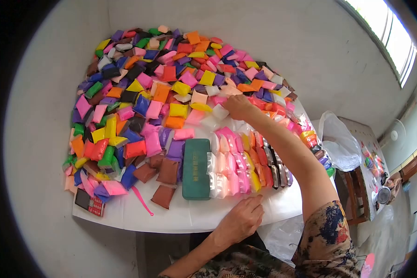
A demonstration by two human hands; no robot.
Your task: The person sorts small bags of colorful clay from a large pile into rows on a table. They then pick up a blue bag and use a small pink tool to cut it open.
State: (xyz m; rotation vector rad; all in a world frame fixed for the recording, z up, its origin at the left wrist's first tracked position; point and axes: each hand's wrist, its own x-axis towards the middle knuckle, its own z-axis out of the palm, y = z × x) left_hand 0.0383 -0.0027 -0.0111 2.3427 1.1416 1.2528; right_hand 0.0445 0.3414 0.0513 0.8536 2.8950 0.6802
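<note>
My right hand reaches into the near side of a big pile of small coloured packets. Its fingers are curled down among pink and whitish packets, and whatever they grip is hidden. My left hand rests at the table's front edge, fingers curled together, with nothing visible in them. Just beyond it are neat rows of packets, running from white and pink through yellow, orange and red to dark ones. A dark green case stands against the left end of these rows.
A red phone with a keypad lies at the white table's left front corner. Near it are a pink strap and brown packets. Walls stand behind and left. A clear plastic bag and another table are at the right.
</note>
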